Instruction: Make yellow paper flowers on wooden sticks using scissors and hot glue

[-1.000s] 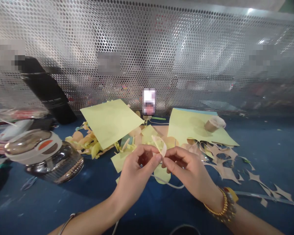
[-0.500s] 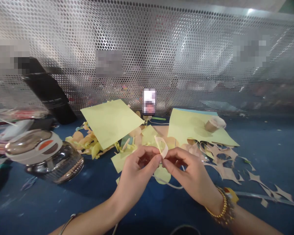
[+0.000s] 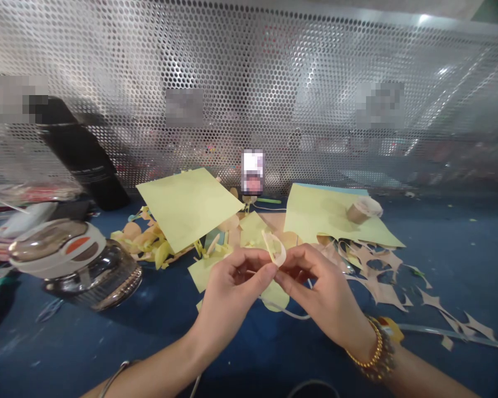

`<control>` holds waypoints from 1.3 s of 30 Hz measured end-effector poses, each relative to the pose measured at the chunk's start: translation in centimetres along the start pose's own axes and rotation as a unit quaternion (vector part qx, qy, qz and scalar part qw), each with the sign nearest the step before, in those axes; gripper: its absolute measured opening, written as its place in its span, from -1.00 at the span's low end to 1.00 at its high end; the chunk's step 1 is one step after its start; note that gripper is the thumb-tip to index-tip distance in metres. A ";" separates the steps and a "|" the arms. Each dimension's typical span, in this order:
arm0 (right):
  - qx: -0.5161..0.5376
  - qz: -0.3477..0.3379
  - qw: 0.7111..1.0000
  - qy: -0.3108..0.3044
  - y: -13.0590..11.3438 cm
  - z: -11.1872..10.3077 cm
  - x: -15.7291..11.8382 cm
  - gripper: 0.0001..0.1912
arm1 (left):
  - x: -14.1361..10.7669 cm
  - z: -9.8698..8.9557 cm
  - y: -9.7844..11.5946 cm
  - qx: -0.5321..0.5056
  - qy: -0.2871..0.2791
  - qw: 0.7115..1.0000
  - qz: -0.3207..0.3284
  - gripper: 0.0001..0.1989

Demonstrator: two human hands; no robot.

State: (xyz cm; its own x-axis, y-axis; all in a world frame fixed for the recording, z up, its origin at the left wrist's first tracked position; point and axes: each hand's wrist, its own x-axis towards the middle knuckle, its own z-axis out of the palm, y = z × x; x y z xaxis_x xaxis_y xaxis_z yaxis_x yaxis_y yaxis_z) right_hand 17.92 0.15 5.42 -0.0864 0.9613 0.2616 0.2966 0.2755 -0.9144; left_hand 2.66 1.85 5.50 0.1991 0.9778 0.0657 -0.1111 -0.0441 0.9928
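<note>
Far left: bottle (image 3: 87, 160) leans toward the panel (image 3: 249, 66); jar (image 3: 74, 265) in front of it, left of the near forearm. Next, left sheet (image 3: 186, 207) tilted over yellow scraps (image 3: 145, 243). Left hand (image 3: 236, 287) pinches the curl (image 3: 279, 251), a bent pale paper piece, at its lower end, thumb against fingers. Curl sits at centre, raised above the table (image 3: 460, 226); lit screen, blurred (image 3: 252, 171), stands well beyond it. White cord (image 3: 292, 315) loops beneath the hands. Right hand (image 3: 319, 287) grips the curl's lower end too, fingertips bunched. Beyond it, right sheet (image 3: 315, 207) with a roll (image 3: 359, 211) on top; cut-out scraps (image 3: 377, 271) just beside.

Room: blue surface shows between jar and left forearm, below the hands, and right of right sheet. Panel bounds the back edge.
</note>
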 end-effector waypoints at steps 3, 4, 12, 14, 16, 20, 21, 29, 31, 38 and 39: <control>-0.007 -0.002 1.000 -0.008 0.0 -0.1 -0.1 -0.88 | 0.0 0.0 -0.1 0.001 0.001 1.000 -0.001 -0.91; -0.010 -0.004 1.000 -0.010 0.0 -0.1 -0.1 -0.87 | 0.0 0.0 -0.1 0.003 0.003 1.000 0.000 -0.91; -0.016 -0.012 1.000 -0.014 -0.2 -0.1 -0.1 -0.89 | 0.1 0.0 -0.2 0.018 0.005 1.000 0.006 -0.88; -0.019 -0.012 1.000 -0.013 -0.1 -0.1 -0.2 -0.90 | 0.1 -0.1 -0.3 0.024 0.002 1.000 0.007 -0.86; -0.019 -0.010 1.000 -0.011 -0.1 -0.2 -0.2 -0.91 | 0.2 -0.1 -0.3 0.024 0.005 1.000 0.002 -0.85; 0.006 -0.003 1.000 -0.013 -0.1 -0.2 -0.2 -0.92 | 0.3 0.0 -0.3 -0.004 0.030 0.999 -0.011 -0.81; 0.014 0.001 1.000 -0.016 -0.1 -0.2 -0.2 -0.92 | 0.3 0.0 -0.2 -0.009 0.034 0.999 -0.014 -0.81; 0.035 0.027 0.999 -0.029 0.4 -0.1 -0.2 -0.88 | 0.2 0.1 -0.1 -0.036 0.008 0.999 -0.011 -0.86; 0.033 0.030 0.999 -0.029 0.5 -0.1 -0.2 -0.87 | 0.2 0.1 -0.1 -0.043 0.005 0.999 -0.008 -0.86; 0.015 0.025 0.999 -0.034 0.4 0.0 -0.3 -0.87 | 0.2 0.2 -0.3 -0.066 0.013 0.997 -0.035 -0.87; 0.008 0.019 0.999 -0.036 0.3 0.0 -0.3 -0.88 | 0.2 0.2 -0.4 -0.065 0.019 0.997 -0.038 -0.86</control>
State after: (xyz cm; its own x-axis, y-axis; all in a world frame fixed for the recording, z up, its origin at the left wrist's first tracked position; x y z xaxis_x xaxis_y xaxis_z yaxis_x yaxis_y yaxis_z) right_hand 18.01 -0.07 5.04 -0.1445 0.9683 0.2037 0.2860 0.2380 -0.9282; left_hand 2.95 2.02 5.18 0.1757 0.9843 -0.0157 -0.2234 0.0554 0.9732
